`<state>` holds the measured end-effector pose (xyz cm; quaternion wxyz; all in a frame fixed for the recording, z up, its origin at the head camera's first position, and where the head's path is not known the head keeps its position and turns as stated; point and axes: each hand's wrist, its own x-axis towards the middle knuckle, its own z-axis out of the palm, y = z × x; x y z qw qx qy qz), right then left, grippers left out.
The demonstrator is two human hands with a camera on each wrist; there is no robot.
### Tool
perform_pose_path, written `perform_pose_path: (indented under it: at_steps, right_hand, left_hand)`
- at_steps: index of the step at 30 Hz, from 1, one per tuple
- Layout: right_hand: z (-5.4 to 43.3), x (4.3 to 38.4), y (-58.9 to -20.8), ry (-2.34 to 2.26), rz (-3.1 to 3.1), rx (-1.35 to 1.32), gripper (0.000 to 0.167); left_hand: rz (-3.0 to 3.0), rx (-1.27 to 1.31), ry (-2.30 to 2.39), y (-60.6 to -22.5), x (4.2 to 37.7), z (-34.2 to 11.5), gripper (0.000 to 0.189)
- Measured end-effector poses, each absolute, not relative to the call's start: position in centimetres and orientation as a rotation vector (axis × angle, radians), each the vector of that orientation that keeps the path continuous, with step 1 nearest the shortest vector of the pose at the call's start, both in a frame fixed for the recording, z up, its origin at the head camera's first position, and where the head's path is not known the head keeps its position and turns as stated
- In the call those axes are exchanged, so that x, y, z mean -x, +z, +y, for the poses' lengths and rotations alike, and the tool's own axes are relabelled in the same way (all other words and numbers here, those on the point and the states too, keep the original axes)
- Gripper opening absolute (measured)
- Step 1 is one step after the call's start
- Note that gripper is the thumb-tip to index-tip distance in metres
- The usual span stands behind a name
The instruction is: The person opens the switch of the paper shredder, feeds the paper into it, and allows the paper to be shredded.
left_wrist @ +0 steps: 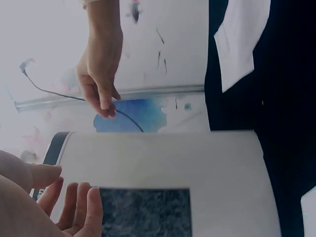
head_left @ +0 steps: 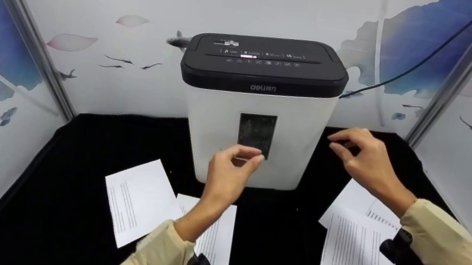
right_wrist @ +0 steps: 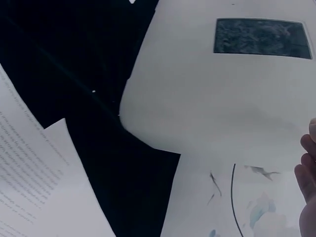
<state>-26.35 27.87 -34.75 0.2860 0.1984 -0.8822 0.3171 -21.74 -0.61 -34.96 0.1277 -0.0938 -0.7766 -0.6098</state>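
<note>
A paper shredder (head_left: 218, 125) with a white body and black top stands upright at the back of the table. In the head view my left hand (head_left: 227, 175) is raised in front of it and overlaps its dark window (head_left: 257, 128). The fingers bend loosely towards the thumb, with a gap between them and nothing held. To the right of the shredder, my right hand (head_left: 367, 159) hangs in the air, thumb and fingers apart. The left wrist view also shows this right hand (left_wrist: 101, 69) with nothing in it. Only a few fingertips (right_wrist: 307, 173) appear in the right wrist view.
Printed sheets lie on the black cloth (head_left: 69, 182): one sheet (head_left: 141, 202) at left, another (head_left: 221, 233) under the left forearm, and overlapping sheets (head_left: 360, 258) at right. A black cable (head_left: 419, 64) runs from behind the shredder up the right. Patterned panels (head_left: 255, 4) surround the table.
</note>
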Motion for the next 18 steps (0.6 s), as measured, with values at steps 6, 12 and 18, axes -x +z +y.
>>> perform_pose_path:
  at_steps: [6, 12, 18]
  right_hand:
    - [28.6, 26.1, -35.9, 0.792, -2.436, -0.545, 0.019]
    - [29.3, 25.8, -37.0, 0.787, -2.461, -0.569, 0.022]
    - [29.9, 25.3, -38.0, 0.779, -2.509, -0.562, 0.023]
  left_hand:
    - [-2.309, 0.270, -1.917, -36.9, 20.9, 1.2, 0.017]
    - [-2.343, 0.276, -2.055, -38.5, 19.9, 3.0, 0.019]
    - [-2.355, 0.286, -2.083, -40.0, 19.0, 4.6, 0.019]
